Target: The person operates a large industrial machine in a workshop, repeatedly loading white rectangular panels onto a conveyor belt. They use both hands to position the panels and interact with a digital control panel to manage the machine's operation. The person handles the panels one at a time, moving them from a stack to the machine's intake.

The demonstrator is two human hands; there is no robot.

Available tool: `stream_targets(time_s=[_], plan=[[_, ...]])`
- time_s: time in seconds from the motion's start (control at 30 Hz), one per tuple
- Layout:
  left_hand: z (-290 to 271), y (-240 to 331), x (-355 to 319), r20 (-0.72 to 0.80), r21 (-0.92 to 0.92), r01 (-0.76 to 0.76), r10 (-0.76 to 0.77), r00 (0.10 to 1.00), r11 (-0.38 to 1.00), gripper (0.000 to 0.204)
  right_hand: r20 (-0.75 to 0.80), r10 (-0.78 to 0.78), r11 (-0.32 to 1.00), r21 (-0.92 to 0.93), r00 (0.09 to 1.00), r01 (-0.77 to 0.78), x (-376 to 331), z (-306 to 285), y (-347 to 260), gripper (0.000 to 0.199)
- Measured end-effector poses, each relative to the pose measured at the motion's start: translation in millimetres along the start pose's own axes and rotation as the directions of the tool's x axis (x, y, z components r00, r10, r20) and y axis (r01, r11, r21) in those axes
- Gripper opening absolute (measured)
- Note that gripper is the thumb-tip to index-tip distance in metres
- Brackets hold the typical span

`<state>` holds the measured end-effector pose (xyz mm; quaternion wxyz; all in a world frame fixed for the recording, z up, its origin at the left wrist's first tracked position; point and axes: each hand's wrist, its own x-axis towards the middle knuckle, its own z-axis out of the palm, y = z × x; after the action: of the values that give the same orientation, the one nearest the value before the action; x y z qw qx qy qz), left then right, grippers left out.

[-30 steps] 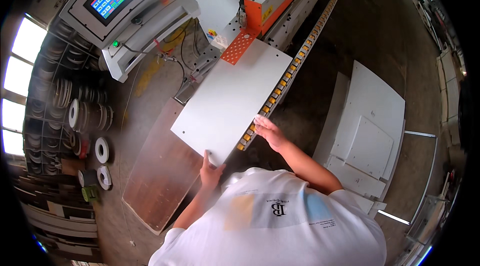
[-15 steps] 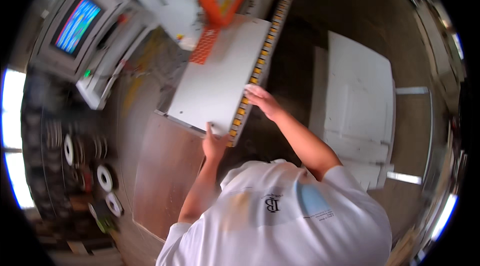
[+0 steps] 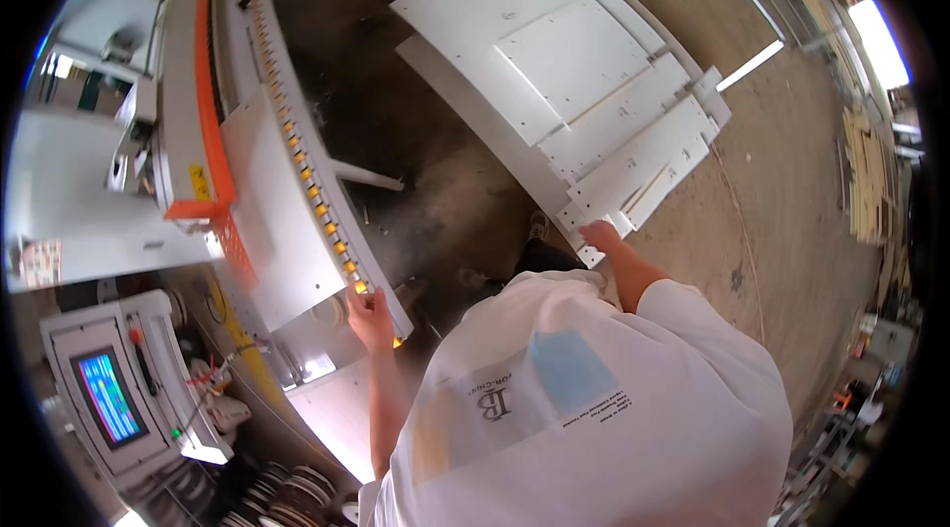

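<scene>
My left hand [image 3: 370, 317] is at the near end of the machine's roller track [image 3: 332, 230]. Its fingers are bent but apart, close to the near corner of a white panel [image 3: 272, 200]; whether they touch it is unclear. That panel lies flat on the machine bed, its far part alongside the orange guard. On my other side, my right hand [image 3: 602, 235] grips the near end of a narrow white panel [image 3: 591, 255] with drilled holes. Beneath and beyond it are stacked white panels [image 3: 574, 57] of several sizes, some with small holes.
An orange guard [image 3: 213, 131] runs along the machine at left. Below it stands a control console [image 3: 109, 393] with a lit screen. Rolls of edge strip [image 3: 297, 497] lie at lower left. A white support leg [image 3: 366, 176] juts from the machine. Boards [image 3: 866, 181] lean far right.
My view has turned right toward the stack. My right hand has left the panel on the machine and now grips a narrow panel. The machine's panel has slid farther along, away from my left hand.
</scene>
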<state>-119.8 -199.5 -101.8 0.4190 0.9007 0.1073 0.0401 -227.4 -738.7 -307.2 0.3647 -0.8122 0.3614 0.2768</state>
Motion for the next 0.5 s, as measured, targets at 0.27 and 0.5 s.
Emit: stream_targets(time_s=[0.27, 0.5], plan=[[92.9, 57.2, -27.1, 0.600, 0.119, 0.043, -0.106, 0.793, 0.992, 0.048, 0.144, 0.144, 0.750, 0.629, 0.979, -0.203, -36.6, -12.6, 105.8, 0.039], [148.2, 88.8, -65.8, 0.887, 0.248, -0.125, -0.174, 0.427, 0.961, 0.046, 0.192, 0.278, 0.542, 0.777, 0.941, -0.319, 10.7, 21.4, 92.7, 0.046]])
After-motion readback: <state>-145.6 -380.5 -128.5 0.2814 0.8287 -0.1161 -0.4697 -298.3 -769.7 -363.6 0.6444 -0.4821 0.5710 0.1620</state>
